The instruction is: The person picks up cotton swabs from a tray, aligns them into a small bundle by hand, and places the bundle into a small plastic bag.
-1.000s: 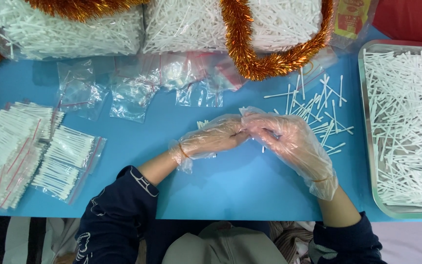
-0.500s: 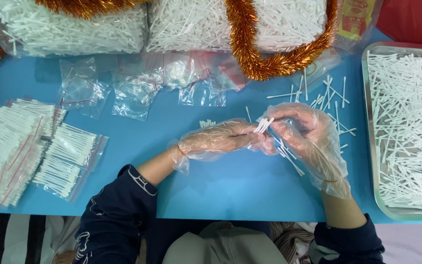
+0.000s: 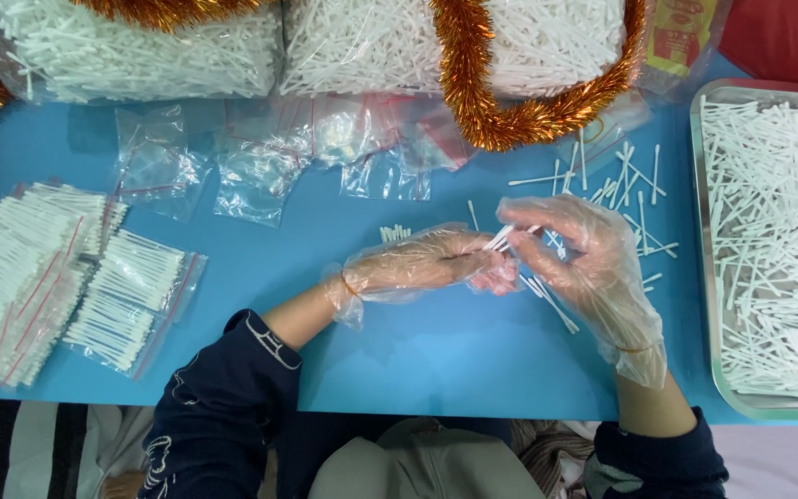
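Both hands wear loose clear plastic gloves; the left hand [image 3: 427, 263] lies flat-ish over the blue table [image 3: 436, 351], fingers curled round a small bunch of thin white sticks [image 3: 501, 240] that poke out toward the right hand [image 3: 584, 263]; the right's fingers are half closed, pinching at the bunch's ends, a few more sticks trailing under its palm. They look feather-light, stiff but bendy, and slippery against the gloves, so I'd grip mid-length, not the tips; glove wrinkles hide the exact finger contact and how many are held; the metal tray [image 3: 706, 277] of sticks is cut off at the right.
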